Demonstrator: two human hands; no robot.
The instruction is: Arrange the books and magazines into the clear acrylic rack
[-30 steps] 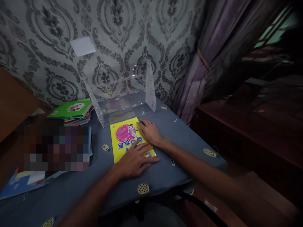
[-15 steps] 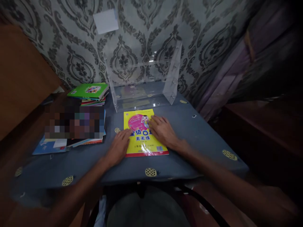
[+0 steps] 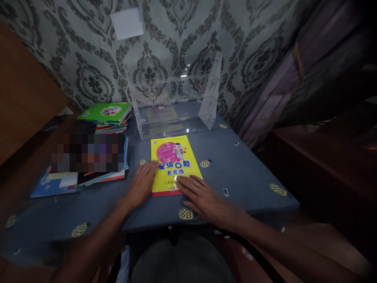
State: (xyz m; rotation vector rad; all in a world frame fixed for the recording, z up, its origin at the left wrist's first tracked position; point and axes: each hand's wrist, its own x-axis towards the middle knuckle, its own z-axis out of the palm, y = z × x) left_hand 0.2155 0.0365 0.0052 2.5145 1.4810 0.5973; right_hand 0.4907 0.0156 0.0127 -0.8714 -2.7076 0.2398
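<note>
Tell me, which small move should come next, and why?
Perhaps slide the right hand to the right edge of the yellow book, to steady both sides: that hand covers the lower right corner, while the left hand lies at the left edge.

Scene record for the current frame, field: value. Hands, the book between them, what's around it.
left hand: open, fingertips over the book's left edge
right hand: open, fingers over the cover's lower right part
yellow book: closed, flat, cover up, red strip along its near edge
clear stand: upright, just beyond the book
green book: topping a stack, left of the stand
nearer pile: left of left hand, partly pixelated
tablecloth: blue-grey, pineapple print
</note>
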